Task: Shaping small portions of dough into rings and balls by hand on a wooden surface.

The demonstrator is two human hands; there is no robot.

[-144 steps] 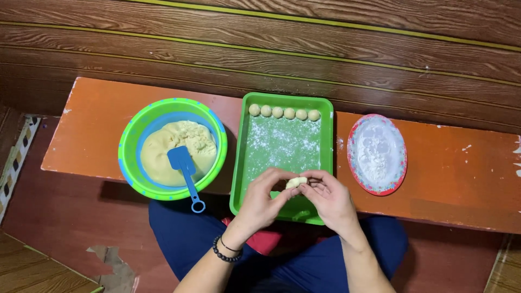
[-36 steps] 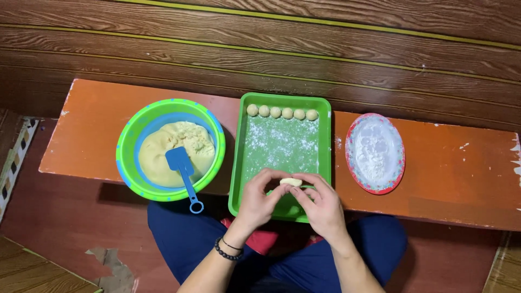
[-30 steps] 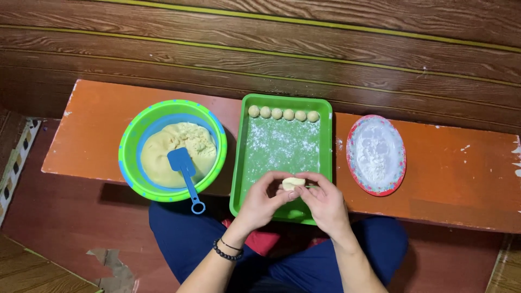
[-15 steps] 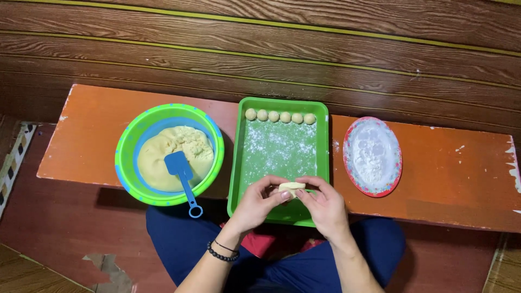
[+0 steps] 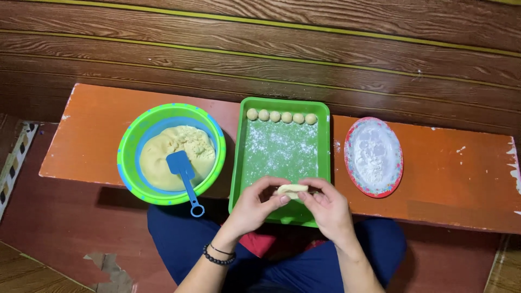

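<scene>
**shaping a small piece of dough over the green tray**

the left hand (image 5: 251,209) and the right hand (image 5: 328,209) are close together at the near edge of the bench, over the near end of the green tray (image 5: 237,163). between the fingertips of both hands there is a small piece of dough (image 5: 292,190), pale yellow and a little flattened. both hands are closed lightly on it, thumbs and first fingers pinching it from two sides. it is lifted a little above the tray, not lying on it.

at the far end of the tray, five dough balls (image 5: 281,116) lie in one row, touching or almost touching each other. the floor of the tray is dusted with white flour. left of the tray, just beside it, stands a green and blue bowl (image 5: 130,146) with a big mass of soft dough (image 5: 163,154) and a blue spatula (image 5: 184,173) whose handle hangs over the near rim. right of the tray, an oval plate (image 5: 395,142) with a red patterned rim holds white flour.

in my judgement the step in hand is forming one more ball; the piece is not yet round. the next move calls for gentle, even pressure from both hands, and then a free place in the row, which seems full from side to side, so probably a second row nearer to the person.
</scene>
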